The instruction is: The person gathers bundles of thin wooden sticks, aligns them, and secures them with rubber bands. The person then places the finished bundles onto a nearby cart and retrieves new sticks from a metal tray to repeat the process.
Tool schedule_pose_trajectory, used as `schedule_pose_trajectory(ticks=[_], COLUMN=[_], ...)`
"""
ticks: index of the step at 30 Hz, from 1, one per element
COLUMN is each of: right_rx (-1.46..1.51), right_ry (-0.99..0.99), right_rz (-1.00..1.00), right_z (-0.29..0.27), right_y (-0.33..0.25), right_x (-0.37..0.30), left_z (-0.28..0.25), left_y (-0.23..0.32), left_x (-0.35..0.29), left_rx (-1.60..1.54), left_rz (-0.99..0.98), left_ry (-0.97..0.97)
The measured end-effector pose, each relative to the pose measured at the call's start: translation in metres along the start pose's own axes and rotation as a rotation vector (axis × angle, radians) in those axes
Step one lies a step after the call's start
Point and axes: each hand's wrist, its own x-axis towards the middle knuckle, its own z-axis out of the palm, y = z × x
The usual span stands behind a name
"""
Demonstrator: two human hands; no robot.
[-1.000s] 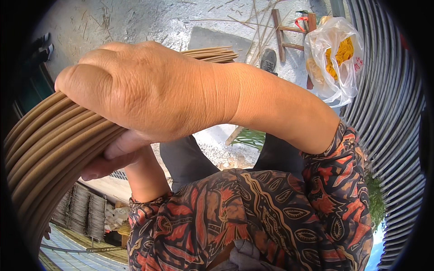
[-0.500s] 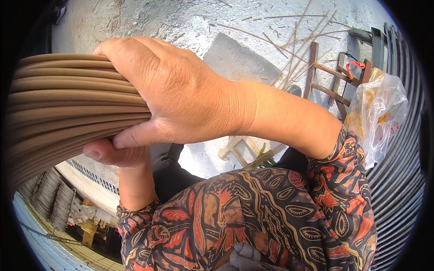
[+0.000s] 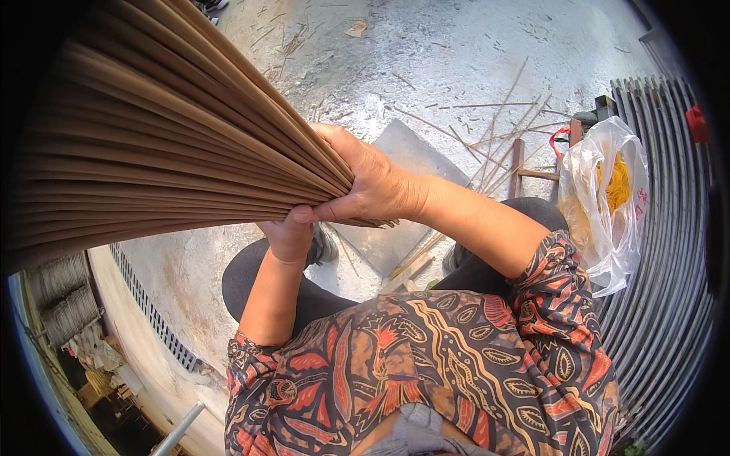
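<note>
I've got the bundle of long, thin brown sticks (image 3: 228,144) running up-left from the hands, splayed wide toward me, its gathered end at the palms. Right hand (image 3: 357,176) is curled around that narrow end, nearly closed, on the upper-right side; left hand (image 3: 289,235) supports the lower edge, thumb up, fingers hidden, so I can't tell its grip. Tips poke past, over a flat grey slab (image 3: 433,152) on pale, dusty concrete (image 3: 365,68). Right side: clear plastic bag (image 3: 614,254) of yellow strands (image 3: 617,186), grey ribbed wall (image 3: 669,258).
</note>
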Motion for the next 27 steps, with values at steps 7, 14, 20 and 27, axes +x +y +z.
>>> schedule_pose_trajectory(ticks=[7,14,20,27], right_rx=[0.122,0.078,0.016,-0.016], right_ry=[-0.084,-0.200,-0.213,-0.253], right_rz=[0.059,0.215,0.284,0.261], right_z=[0.006,0.005,0.003,0.005], right_y=[-0.060,-0.082,-0.066,-0.080], right_x=[-0.080,-0.092,-0.095,-0.077], left_z=[0.023,0.014,0.014,-0.001], left_y=[0.050,0.075,0.075,0.066], left_x=[-0.080,-0.076,-0.063,-0.065], left_rx=[-0.122,0.094,0.073,-0.006], left_rz=[-0.150,-0.089,-0.194,-0.077], left_ry=[-0.320,-0.542,-0.514,-0.451])
